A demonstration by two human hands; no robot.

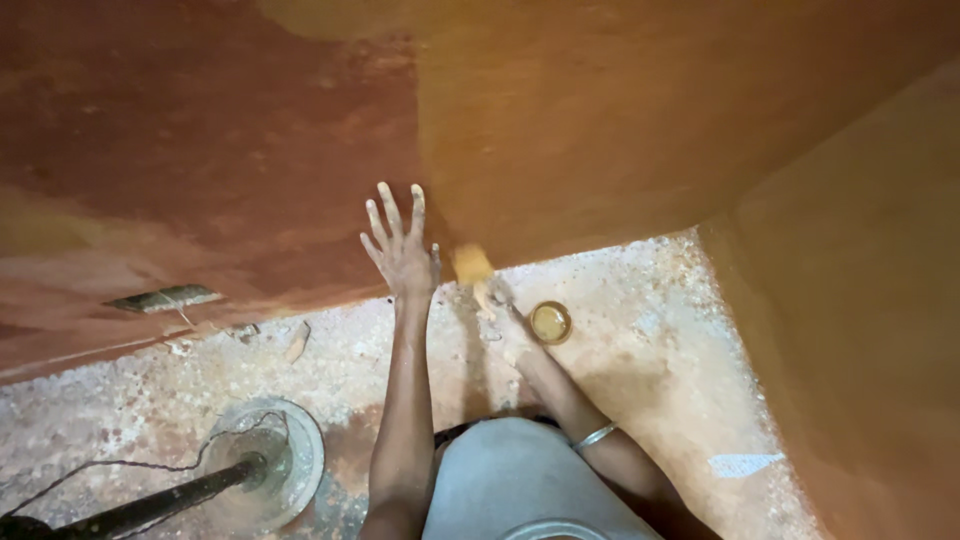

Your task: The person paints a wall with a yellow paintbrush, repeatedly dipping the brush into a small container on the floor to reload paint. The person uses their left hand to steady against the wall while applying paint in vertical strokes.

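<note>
Sponge [472, 264], blurred, is pinched in the right hand [497, 297]; left hand [403, 250] presses the wall [250, 150], fingers spread.

Two hands [400, 250] [497, 298], one brush [472, 266], one small round tin [549, 322], one bangle [594, 436].

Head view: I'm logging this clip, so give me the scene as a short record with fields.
Place: corner of a reddish-orange wall over a speckled floor
Left hand: open, fingers spread, flat against the wall
Right hand: grips a yellow brush, blurred, at the wall's base
Wall finish: darker red on the left, yellower on the right
Near right hand: small round tin of yellowish liquid on the floor
Right wrist: metal bangle
Lower left: dark pole on a round base, with a cord
</note>
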